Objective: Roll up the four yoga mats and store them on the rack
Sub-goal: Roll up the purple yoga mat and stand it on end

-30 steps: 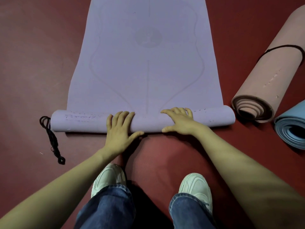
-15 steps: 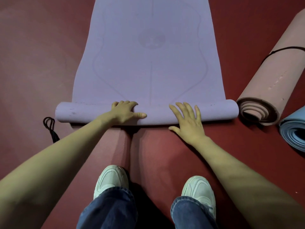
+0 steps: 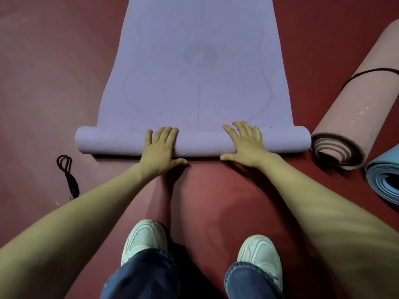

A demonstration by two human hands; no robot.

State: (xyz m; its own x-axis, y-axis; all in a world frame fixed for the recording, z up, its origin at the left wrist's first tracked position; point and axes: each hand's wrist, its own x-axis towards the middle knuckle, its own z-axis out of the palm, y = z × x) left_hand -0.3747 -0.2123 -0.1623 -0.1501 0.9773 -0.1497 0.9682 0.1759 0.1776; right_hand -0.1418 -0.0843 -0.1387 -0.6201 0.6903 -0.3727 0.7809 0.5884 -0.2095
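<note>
A purple yoga mat (image 3: 194, 87) lies flat on the red floor, its near end wound into a thin roll (image 3: 112, 141). My left hand (image 3: 159, 149) presses on the roll left of centre, fingers draped over its top. My right hand (image 3: 246, 145) lies flat on the roll right of centre, fingers spread. At the right, a pink rolled mat (image 3: 358, 117) with a black strap around it lies on the floor. A blue rolled mat (image 3: 384, 178) rests beside it at the frame edge.
A loose black strap (image 3: 68, 173) lies on the floor left of the roll. My white shoes (image 3: 144, 240) stand behind the roll. The red floor (image 3: 54, 72) stretches open to the left. No rack is in view.
The roll has advanced away from me and grown a little thicker. Both hands reset onto its top; the right hand came up from the floor behind it.
</note>
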